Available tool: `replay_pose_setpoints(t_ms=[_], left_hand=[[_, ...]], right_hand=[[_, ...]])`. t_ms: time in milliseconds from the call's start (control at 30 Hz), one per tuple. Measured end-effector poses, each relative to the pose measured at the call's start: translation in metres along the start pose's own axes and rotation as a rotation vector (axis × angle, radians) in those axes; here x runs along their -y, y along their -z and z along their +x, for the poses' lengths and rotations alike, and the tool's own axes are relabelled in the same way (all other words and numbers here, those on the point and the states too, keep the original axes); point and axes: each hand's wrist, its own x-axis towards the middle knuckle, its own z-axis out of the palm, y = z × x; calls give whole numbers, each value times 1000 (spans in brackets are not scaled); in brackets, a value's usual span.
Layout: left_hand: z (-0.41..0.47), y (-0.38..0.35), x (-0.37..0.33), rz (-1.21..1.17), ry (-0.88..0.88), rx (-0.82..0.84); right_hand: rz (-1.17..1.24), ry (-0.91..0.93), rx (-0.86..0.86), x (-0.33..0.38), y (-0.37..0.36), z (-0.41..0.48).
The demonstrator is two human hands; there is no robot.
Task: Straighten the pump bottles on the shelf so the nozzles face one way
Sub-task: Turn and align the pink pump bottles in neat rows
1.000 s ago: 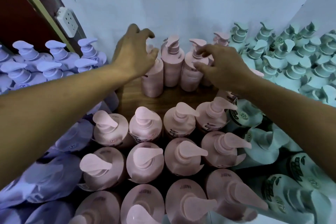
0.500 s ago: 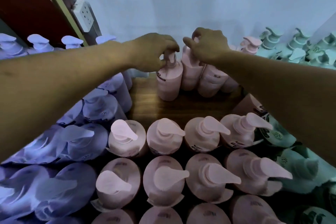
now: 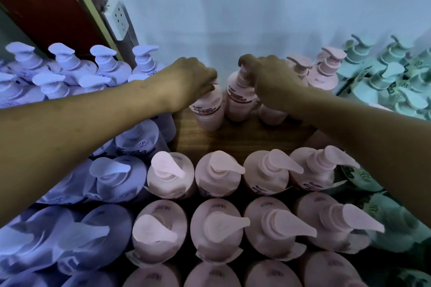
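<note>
Landmark: the bare wooden shelf strip (image 3: 233, 140). Left of it stand lilac plastic pump bottles (image 3: 130, 144). At its rear, the left hand (image 3: 186, 81) closes over a pink plastic pump bottle (image 3: 207, 109), the right hand (image 3: 270, 81) over its pink neighbour (image 3: 238, 100), fingers wrapped round the pump heads, presumably to rotate the nozzles into line.

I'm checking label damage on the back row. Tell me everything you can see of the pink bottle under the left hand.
The pink bottle looks like matte plastic, rounded, with a white label band printed in dark red script around its upper body. It stands on the wooden shelf, leaning slightly left. The left hand covers its pump top, so the nozzle is hidden. A second pink bottle stands close at its right. No label damage is visible.
</note>
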Motion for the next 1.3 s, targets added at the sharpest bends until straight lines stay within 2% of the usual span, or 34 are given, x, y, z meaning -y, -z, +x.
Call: replay_pose_setpoints(t_ms=[100,267,533,700,867,1033,1167,1300], left_hand=[[-21,7,2,-84,29,-31],[-49,15,-4,-183,36,11],[-78,19,-5,-197,-26,19],[-86,17,-8,-191,-45,69],[-85,16,-15,-167,-2,63],[-83,11,-17,-136,54,55],[-87,4,-20,-156,88,15],[-83,4,-20,-250,104,37]], right_hand=[[29,19,27,10,0,-10],[11,64,66,27,4,-26],[88,208,171,46,6,-47],[120,192,225,61,9,-59],[83,184,257,59,12,-61],[57,258,219,58,3,-62],[237,227,219,54,-3,-64],[400,117,198,35,10,-64]])
